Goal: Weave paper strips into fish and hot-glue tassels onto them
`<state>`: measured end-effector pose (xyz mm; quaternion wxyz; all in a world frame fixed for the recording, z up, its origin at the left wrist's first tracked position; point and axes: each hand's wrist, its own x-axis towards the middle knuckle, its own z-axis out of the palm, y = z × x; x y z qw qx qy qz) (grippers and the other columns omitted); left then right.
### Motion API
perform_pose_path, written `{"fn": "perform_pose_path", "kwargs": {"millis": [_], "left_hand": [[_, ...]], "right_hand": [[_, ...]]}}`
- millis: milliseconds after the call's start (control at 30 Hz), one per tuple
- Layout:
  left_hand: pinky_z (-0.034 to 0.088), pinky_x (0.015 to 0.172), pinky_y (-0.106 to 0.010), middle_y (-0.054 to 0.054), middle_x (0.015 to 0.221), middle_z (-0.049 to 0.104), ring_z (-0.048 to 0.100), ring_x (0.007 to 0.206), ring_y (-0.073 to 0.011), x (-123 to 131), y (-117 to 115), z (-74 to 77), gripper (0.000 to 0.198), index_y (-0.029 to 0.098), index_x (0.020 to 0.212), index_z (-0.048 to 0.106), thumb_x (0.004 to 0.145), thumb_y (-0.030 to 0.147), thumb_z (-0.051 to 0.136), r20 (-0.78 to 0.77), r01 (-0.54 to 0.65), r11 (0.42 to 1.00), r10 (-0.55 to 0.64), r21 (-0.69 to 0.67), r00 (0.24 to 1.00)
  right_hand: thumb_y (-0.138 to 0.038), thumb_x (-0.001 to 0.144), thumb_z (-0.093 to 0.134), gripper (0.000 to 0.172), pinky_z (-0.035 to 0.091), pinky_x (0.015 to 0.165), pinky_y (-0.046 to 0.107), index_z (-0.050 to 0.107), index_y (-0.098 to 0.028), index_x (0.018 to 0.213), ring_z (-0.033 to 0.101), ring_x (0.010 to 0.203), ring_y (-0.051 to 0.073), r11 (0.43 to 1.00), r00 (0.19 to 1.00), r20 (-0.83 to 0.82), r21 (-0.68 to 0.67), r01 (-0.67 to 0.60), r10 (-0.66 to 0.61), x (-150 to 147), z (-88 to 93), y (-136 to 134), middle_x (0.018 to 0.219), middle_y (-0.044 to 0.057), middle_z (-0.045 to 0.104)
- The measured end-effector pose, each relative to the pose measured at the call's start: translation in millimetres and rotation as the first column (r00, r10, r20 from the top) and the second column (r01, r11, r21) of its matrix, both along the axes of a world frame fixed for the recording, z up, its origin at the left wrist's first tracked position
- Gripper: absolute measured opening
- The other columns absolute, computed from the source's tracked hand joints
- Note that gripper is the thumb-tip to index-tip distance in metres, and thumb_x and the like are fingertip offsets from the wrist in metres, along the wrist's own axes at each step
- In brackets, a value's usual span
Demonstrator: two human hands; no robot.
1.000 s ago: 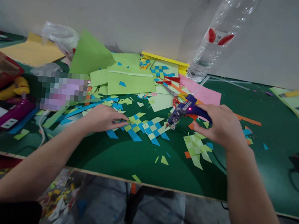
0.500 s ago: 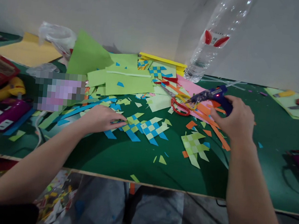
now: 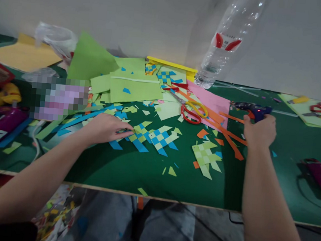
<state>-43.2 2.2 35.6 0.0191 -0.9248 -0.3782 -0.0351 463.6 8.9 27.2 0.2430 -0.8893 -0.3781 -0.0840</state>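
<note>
My left hand (image 3: 106,130) has its fingers pinched together at the left edge of a green-and-blue woven paper fish (image 3: 140,135); the exact grip is partly hidden. Just right of that one lies a second woven fish (image 3: 160,138) in blue and pale green. A third fish, all green (image 3: 205,156), rests farther right. My right hand (image 3: 262,131) is wrapped round the handle of a dark blue hot glue gun (image 3: 253,109), held above the table with its nozzle pointing left and a red light lit.
Red and yellow scissors (image 3: 190,113) lie on paper strips behind the fish. Green paper sheets (image 3: 135,90), a pink sheet (image 3: 208,100) and a tall plastic bottle (image 3: 226,43) stand or lie toward the wall. Purple devices (image 3: 4,123) sit at both sides. Scraps litter the table (image 3: 144,175).
My right hand has carried the glue gun to the right, away from the scissors and orange strips. My left hand stays at the fish. The view has shifted slightly.
</note>
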Motion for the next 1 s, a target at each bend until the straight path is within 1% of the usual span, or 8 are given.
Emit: {"fn": "perform_pose_path", "kwargs": {"millis": [200, 333, 533, 633, 733, 833, 900, 1000], "left_hand": [[0.039, 0.064, -0.026, -0.002, 0.091, 0.078, 0.069, 0.077, -0.0184, 1, -1, 1.3, 0.039, 0.029, 0.105, 0.077, 0.098, 0.05, 0.044, -0.035, -0.038, 0.998, 0.037, -0.042, 0.999], [0.039, 0.064, -0.026, -0.002, 0.092, 0.078, 0.069, 0.078, -0.0188, 0, -1, 0.6, 0.041, 0.029, 0.105, 0.077, 0.098, 0.051, 0.042, -0.035, -0.035, 0.999, 0.033, -0.035, 0.999], [0.04, 0.064, -0.027, -0.002, 0.09, 0.078, 0.069, 0.076, -0.0187, 0, 0, 0.4, 0.042, 0.029, 0.103, 0.077, 0.098, 0.052, 0.042, -0.007, -0.02, 0.999, 0.02, -0.032, 1.0], [0.04, 0.065, -0.027, -0.003, 0.088, 0.077, 0.069, 0.077, -0.0188, 0, -1, 0.4, 0.043, 0.028, 0.103, 0.077, 0.098, 0.053, 0.041, 0.007, -0.025, 0.999, 0.025, -0.044, 1.0], [0.041, 0.066, -0.029, -0.004, 0.088, 0.077, 0.069, 0.076, -0.0201, 0, -1, 0.6, 0.044, 0.028, 0.102, 0.077, 0.099, 0.052, 0.04, 0.017, -0.012, 0.999, 0.013, -0.043, 1.0], [0.039, 0.065, -0.03, -0.004, 0.087, 0.077, 0.068, 0.075, -0.0202, -1, -1, -0.1, 0.044, 0.029, 0.102, 0.077, 0.099, 0.053, 0.041, 0.021, -0.007, 1.0, 0.008, -0.03, 1.0], [0.039, 0.066, -0.028, -0.003, 0.087, 0.077, 0.068, 0.076, -0.0191, -1, 0, -0.7, 0.042, 0.03, 0.103, 0.077, 0.098, 0.053, 0.043, 0.017, -0.02, 0.999, 0.02, -0.037, 1.0], [0.039, 0.067, -0.027, -0.003, 0.089, 0.078, 0.068, 0.078, -0.0184, -1, 0, -1.1, 0.04, 0.03, 0.105, 0.076, 0.098, 0.053, 0.044, 0.004, -0.031, 0.998, 0.031, -0.049, 1.0]], "right_hand": [[-0.018, 0.077, 0.057, 0.056, 0.04, 0.098, 0.048, 0.043, -0.009, 0.131, 0.053, 0.121, 0.034, 0.997, 0.997, 0.026, -0.023, -0.069, 0.07, 13, -14.0, 6, 0.134, 0.027, 0.052], [-0.017, 0.08, 0.051, 0.046, 0.035, 0.099, 0.055, 0.051, -0.01, 0.126, 0.054, 0.117, 0.036, 0.994, 0.993, 0.048, -0.014, -0.108, 0.109, 16, -20.5, 7, 0.126, 0.029, 0.059], [-0.027, 0.081, 0.061, 0.05, 0.038, 0.097, 0.053, 0.055, -0.01, 0.128, 0.051, 0.122, 0.037, 0.976, 0.973, 0.125, 0.076, -0.203, 0.193, 1, 1.1, 0, 0.131, 0.026, 0.06], [-0.032, 0.083, 0.062, 0.04, 0.047, 0.081, 0.038, 0.062, -0.015, 0.119, 0.062, 0.084, 0.023, 0.83, 0.841, 0.067, 0.139, -0.54, 0.537, -26, 27.0, -15, 0.097, 0.012, 0.072], [-0.044, 0.083, 0.065, 0.028, 0.043, 0.065, 0.03, 0.072, -0.019, 0.095, 0.056, 0.067, 0.017, 0.55, 0.55, -0.041, -0.003, -0.835, 0.834, -60, 48.1, -33, 0.079, 0.005, 0.069], [-0.052, 0.082, 0.065, 0.031, 0.041, 0.059, 0.027, 0.075, -0.024, 0.092, 0.057, 0.065, 0.015, 0.254, 0.291, -0.277, -0.163, -0.953, 0.916, -85, 54.9, -43, 0.079, 0.002, 0.069], [-0.053, 0.08, 0.067, 0.033, 0.042, 0.057, 0.026, 0.075, -0.024, 0.093, 0.057, 0.062, 0.014, 0.158, 0.227, -0.351, -0.213, -0.964, 0.909, -91, 53.1, -44, 0.077, 0.001, 0.069], [-0.054, 0.078, 0.068, 0.032, 0.042, 0.054, 0.026, 0.074, -0.024, 0.089, 0.058, 0.06, 0.014, 0.122, 0.213, -0.379, -0.251, -0.96, 0.9, -88, 48.6, -43, 0.073, 0.001, 0.069]]}}
